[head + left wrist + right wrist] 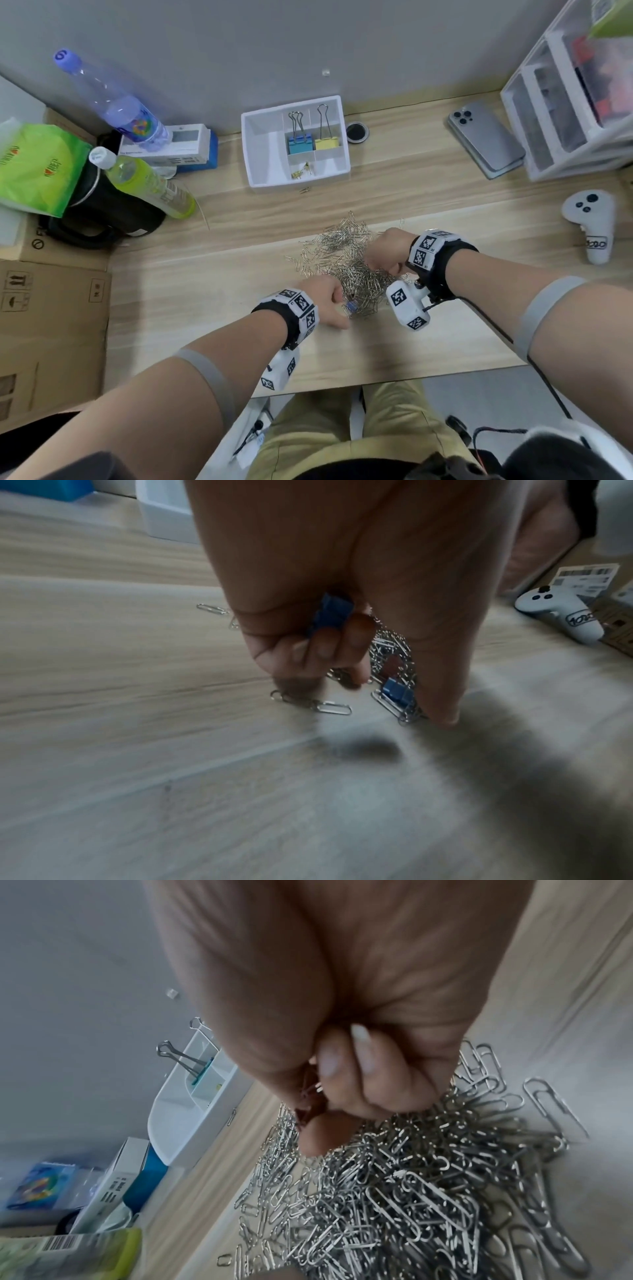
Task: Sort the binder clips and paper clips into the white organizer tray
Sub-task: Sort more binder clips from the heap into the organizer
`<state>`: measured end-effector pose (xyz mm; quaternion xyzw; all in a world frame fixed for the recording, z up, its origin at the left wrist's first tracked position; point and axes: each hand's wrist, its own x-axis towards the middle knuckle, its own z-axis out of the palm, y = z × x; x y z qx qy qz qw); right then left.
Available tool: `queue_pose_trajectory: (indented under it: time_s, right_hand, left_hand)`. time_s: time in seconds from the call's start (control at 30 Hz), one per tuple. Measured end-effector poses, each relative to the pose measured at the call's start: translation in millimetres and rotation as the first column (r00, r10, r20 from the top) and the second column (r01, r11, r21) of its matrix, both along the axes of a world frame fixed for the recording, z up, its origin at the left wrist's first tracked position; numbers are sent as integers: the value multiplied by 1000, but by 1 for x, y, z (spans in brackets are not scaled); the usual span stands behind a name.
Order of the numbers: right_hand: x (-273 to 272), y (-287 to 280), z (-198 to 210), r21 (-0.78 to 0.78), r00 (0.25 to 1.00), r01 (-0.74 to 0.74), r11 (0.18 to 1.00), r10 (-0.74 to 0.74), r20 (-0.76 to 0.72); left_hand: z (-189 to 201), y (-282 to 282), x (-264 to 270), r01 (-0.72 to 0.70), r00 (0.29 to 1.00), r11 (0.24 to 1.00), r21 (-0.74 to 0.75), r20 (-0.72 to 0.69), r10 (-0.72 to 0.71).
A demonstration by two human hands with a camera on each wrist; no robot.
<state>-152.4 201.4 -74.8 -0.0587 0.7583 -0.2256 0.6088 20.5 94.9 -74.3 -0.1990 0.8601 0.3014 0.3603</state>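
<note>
A big pile of silver paper clips [342, 263] lies mid-table. My left hand [330, 301] is at its near-left edge, fingers curled around a small blue binder clip [330, 615]. A second blue binder clip [397, 691] lies among the paper clips [390, 647] by my thumb. My right hand [383, 255] is on the pile's right side; its curled fingers [342, 1074] pinch a small reddish binder clip [308, 1096] over the paper clips [394, 1191]. The white organizer tray [291, 104] by the wall holds a large blue clip [300, 142], a yellow one [327, 140] and small gold clips [301, 171].
Left of the tray are two bottles [113, 102], a white box [185, 144], a green bag [37, 164] and cardboard boxes [51, 308]. A phone [486, 137], a drawer unit [575, 102] and a white controller [591, 226] are on the right. One stray gold clip [305, 189] lies before the tray.
</note>
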Motion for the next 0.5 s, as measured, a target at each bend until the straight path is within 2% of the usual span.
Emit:
queue_pose_trajectory:
  time_s: [0.13, 0.5]
  right_hand:
    - [2, 1, 7, -59, 993, 98, 993, -93, 75]
    - [2, 6, -5, -133, 982, 169, 977, -157, 101]
  left_hand:
    - [-2, 6, -3, -60, 997, 996, -69, -46, 57]
    - [-8, 25, -11, -50, 997, 988, -148, -66, 41]
